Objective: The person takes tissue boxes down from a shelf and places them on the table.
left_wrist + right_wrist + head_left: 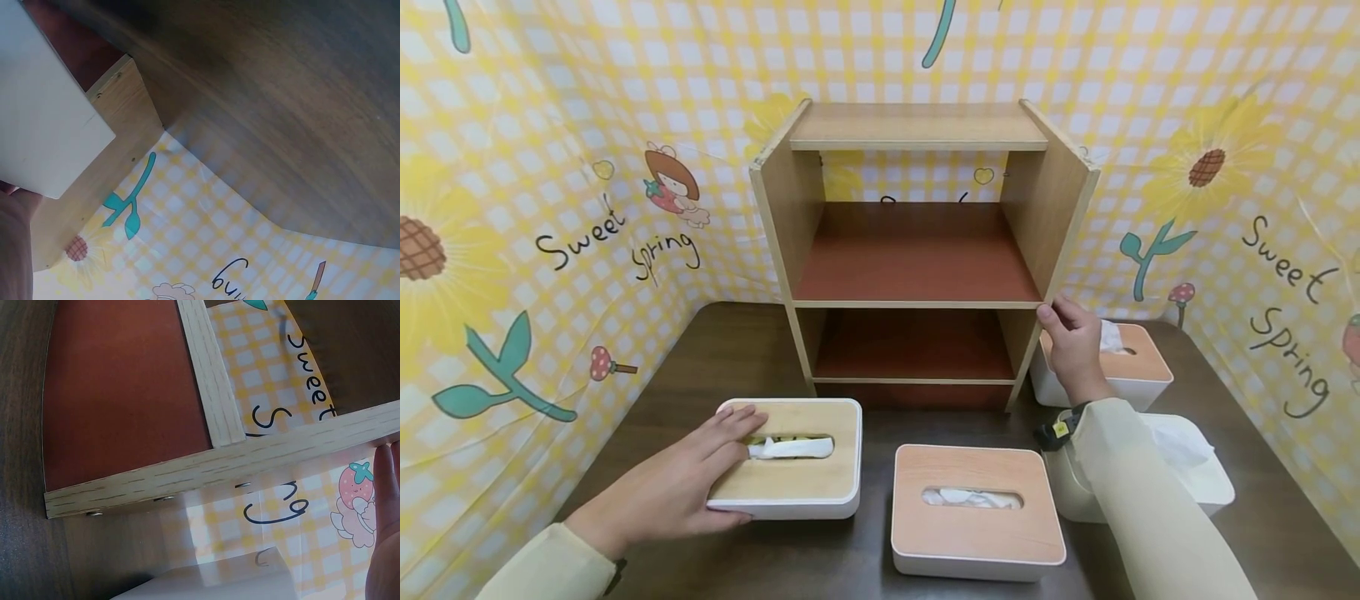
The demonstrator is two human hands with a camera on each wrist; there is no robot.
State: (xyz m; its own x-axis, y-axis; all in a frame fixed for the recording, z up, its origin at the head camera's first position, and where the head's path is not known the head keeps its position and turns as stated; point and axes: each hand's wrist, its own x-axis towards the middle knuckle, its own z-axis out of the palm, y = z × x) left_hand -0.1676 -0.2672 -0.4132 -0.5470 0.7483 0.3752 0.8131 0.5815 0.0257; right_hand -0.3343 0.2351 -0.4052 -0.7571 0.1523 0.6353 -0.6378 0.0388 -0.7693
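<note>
My left hand (pixel 681 475) holds the left end of a white tissue box (pixel 850 450) with a light wooden lid, fingers over the lid and thumb at the front side. In the left wrist view, the same white box (pixel 44 112) fills the left edge, and little of the hand shows. On the right, my right hand (pixel 1071 346) grips the front edge of the right side panel of a wooden shelf (pixel 917 304), thumb on the edge. In the right wrist view, fingers (pixel 386 487) touch the outer face of that panel. The shelf stands upright with reddish-brown boards.
A tissue box with an orange-tan lid (pixel 977 533) sits front centre. Right of the shelf stand another wooden-lidded tissue box (pixel 1138 354) and a white tissue box (pixel 1213 479), partly behind my right arm. Yellow checked cloth (pixel 647 100) surrounds the dark wooden table (pixel 722 358).
</note>
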